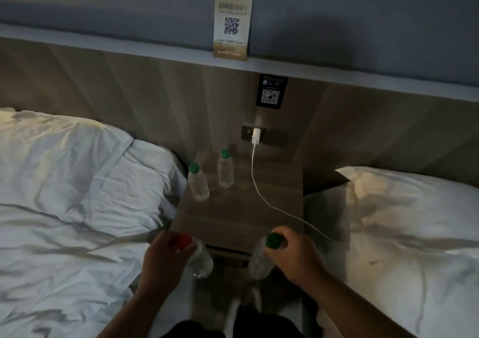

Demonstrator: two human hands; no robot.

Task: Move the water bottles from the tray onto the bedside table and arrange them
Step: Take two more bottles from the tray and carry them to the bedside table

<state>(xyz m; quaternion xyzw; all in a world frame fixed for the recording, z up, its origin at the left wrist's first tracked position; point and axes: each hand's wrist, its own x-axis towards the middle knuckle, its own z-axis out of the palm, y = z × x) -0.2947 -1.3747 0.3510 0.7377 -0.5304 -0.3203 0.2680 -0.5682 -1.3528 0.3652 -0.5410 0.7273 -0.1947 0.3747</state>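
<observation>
A red-capped bottle hangs from the left hand, fingers curled round its neck. A green-capped bottle hangs likewise from the right hand. Both are at the 6 o'clock edge of the bedside table, not yet set down. On top, the near standing bottle is at 10 o'clock and the far standing bottle at 11 (no tray is in view). The new pair is best set upright beside them, left of the white charging cable trailing from 1 to 4 o'clock.
</observation>
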